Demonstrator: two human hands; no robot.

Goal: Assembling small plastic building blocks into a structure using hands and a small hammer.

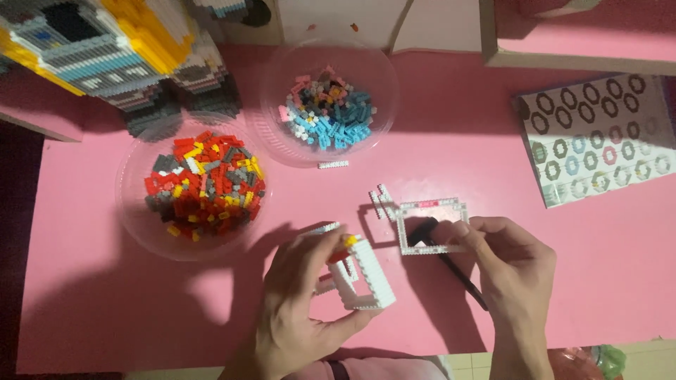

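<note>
My left hand (299, 302) holds a white brick-built frame (366, 274) with red and yellow pieces near its top, tilted above the pink table (451, 141). My right hand (517, 271) grips a thin black tool (451, 264) whose tip rests inside a flat white rectangular brick frame (431, 225) lying on the table. A small white brick piece (381, 198) lies just left of that flat frame. The two hands are close together near the table's front edge.
A clear bowl (141, 211) of red, yellow, grey and white bricks stands at the left. Another clear bowl (373, 77) holds blue, pink and dark bricks. A small white strip (333, 165) lies beside it. A large brick model (105, 49) stands far left; a printed sheet (598, 137) lies right.
</note>
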